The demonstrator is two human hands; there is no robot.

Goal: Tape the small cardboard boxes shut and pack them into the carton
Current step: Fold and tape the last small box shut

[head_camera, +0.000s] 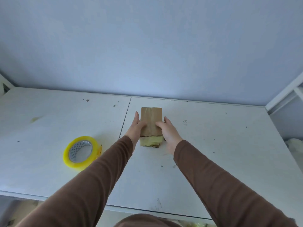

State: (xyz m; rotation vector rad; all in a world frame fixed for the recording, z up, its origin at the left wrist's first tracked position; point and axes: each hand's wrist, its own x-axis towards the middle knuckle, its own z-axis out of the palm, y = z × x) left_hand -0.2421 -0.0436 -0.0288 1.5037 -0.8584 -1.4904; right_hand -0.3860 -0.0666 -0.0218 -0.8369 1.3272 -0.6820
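Observation:
A small brown cardboard box [151,117] stands on the white table [213,145], a little right of its middle seam. Yellowish tape covers the near end of the box. My left hand [136,126] lies along the box's left side with its thumb on the top face. Along the right side, my right hand [168,131] does the same, thumb also on top. Both hands grip the box between them. A roll of yellow tape [81,152] lies flat on the table to the left, apart from my hands. No carton is in view.
A pale blue wall [147,46] rises right behind the table's far edge. A white frame [285,94] stands at the right. Small dark specks and a yellowish stain [35,119] mark the tabletop. The table's near edge runs just in front of my body.

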